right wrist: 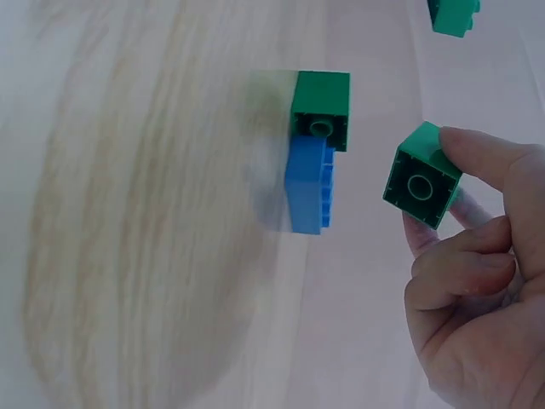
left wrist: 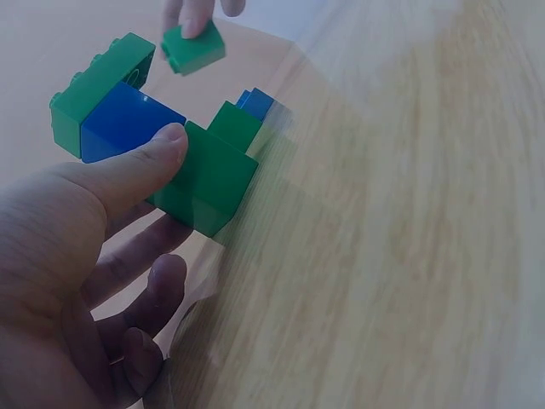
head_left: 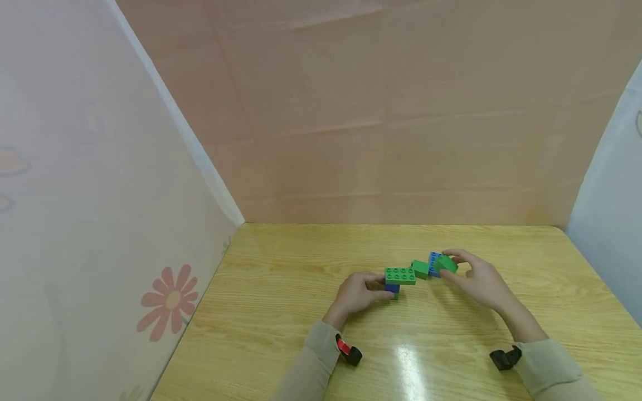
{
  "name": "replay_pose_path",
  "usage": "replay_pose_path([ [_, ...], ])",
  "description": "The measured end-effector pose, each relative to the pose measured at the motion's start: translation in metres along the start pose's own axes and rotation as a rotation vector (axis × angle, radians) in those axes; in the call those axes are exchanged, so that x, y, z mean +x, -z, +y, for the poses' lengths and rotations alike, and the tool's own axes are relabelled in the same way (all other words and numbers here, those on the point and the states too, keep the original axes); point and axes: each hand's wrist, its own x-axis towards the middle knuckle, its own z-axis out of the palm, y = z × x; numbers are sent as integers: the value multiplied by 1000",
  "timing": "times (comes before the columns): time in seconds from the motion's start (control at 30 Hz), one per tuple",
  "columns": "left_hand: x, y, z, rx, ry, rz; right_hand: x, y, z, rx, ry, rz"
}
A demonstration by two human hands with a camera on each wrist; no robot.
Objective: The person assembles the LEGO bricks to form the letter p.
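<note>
My left hand (head_left: 353,292) holds a small brick stack between thumb and fingers. A long green brick (head_left: 399,276) tops it, jutting right over a blue brick (left wrist: 128,123), with a green brick (left wrist: 204,179) at the bottom on the table. Between its thumb and fingers, my right hand (head_left: 478,278) pinches a square green brick (right wrist: 423,175), tilted so its hollow underside shows in the right wrist view. Raised off the table, this brick partly covers a blue studded brick (head_left: 434,262) in the head view. Beside that blue brick lies another green brick (head_left: 420,269).
Wood-grained table (head_left: 261,334) lies under both hands. A tan cloth (head_left: 401,139) hangs along its far edge, and a pale wall covering with a flower (head_left: 173,301) stands at the left. Black wrist cameras (head_left: 503,358) sit at both sleeves.
</note>
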Motion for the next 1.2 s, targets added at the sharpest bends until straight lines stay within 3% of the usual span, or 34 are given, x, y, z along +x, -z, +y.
replay_pose_path([
  [0.8,-1,0,1,3,6,10,5,-9,-29,299,97,32],
  [1.2,0,0,0,14,-17,5,10,-24,-37,325,139,17],
])
